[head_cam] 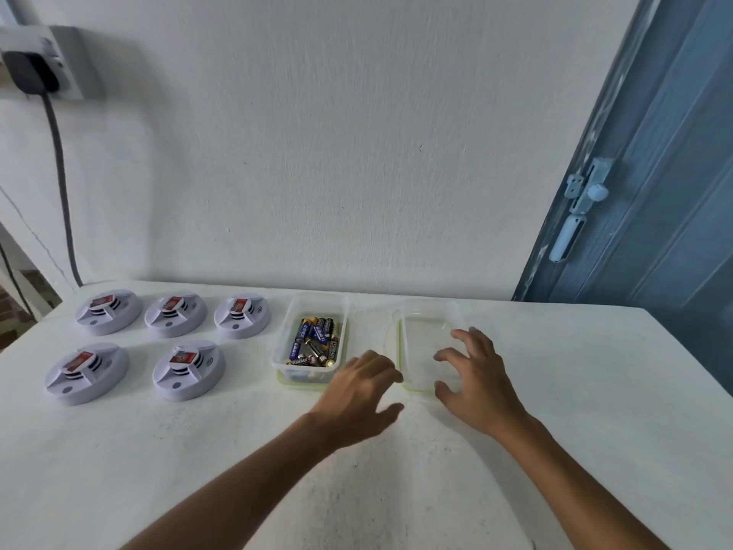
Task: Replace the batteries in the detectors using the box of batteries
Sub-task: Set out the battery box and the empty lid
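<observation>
Several white round detectors lie in two rows at the left of the white table (555, 391), each with a red battery on top; the nearest is a detector (189, 370). A clear plastic box (311, 342) full of batteries stands open in the middle. Its clear lid (426, 343) lies flat to the right of it. My left hand (363, 391) hovers between box and lid, fingers relaxed, holding nothing. My right hand (474, 375) is spread over the lid's near right part, fingers loosely bent above it; I cannot tell whether they touch it.
A white wall runs along the table's far edge. A blue door (654, 172) with a latch stands at the right. A black plug and cable (59, 172) hang from a wall socket at the upper left.
</observation>
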